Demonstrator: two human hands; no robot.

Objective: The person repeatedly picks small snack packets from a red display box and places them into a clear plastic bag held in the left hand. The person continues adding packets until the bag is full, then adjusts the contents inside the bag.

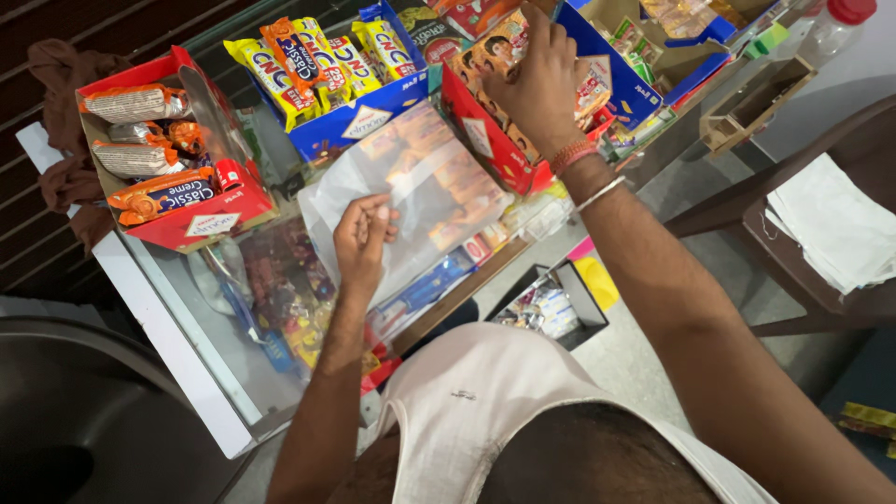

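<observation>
My left hand [362, 238] pinches the near edge of a clear plastic bag [420, 182] that lies flat on the glass counter top [201, 359]. My right hand [537, 79] reaches forward into a red display box [485, 145] and closes on orange biscuit packets [490, 56] standing in it. Red thread bands and a thin metal bangle sit on my right wrist. The fingertips of my right hand are hidden among the packets.
A blue box of yellow and orange biscuit packs [327, 65] stands at the back. A red box of cream biscuits [159, 159] sits at the left. Wrapped sweets [280, 289] show under the glass. A brown table with white papers [831, 233] is at the right, beside a small wooden tray [751, 107].
</observation>
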